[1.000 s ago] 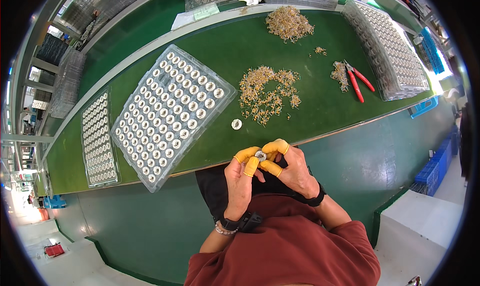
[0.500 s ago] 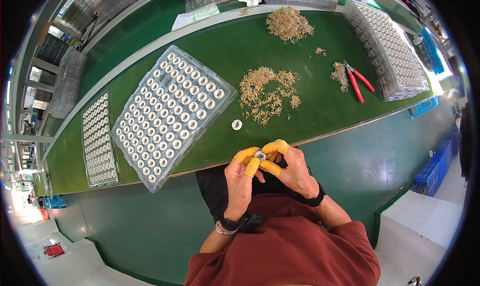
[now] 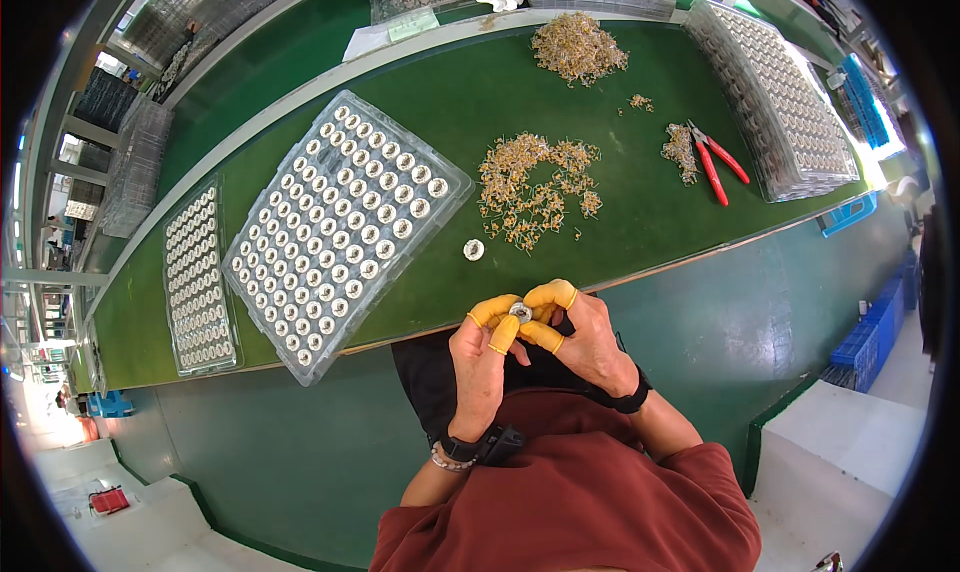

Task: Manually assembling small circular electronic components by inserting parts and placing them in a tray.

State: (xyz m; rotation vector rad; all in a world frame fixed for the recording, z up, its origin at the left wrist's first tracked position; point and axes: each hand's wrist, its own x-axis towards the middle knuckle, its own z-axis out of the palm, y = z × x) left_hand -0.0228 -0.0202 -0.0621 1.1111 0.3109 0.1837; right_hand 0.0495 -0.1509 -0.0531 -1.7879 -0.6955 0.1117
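Presently we work a ring (image 3: 520, 313), left hand (image 3: 480, 357) and right hand (image 3: 592, 344) fingers clamping it; the next move likely needs steadiness.

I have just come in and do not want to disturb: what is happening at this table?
A person in yellow finger covers holds a small round part between the left hand and right hand. A loose round part lies on the green table. A tray of round parts is to the left, piles of small pieces beyond, and red pliers to the right.
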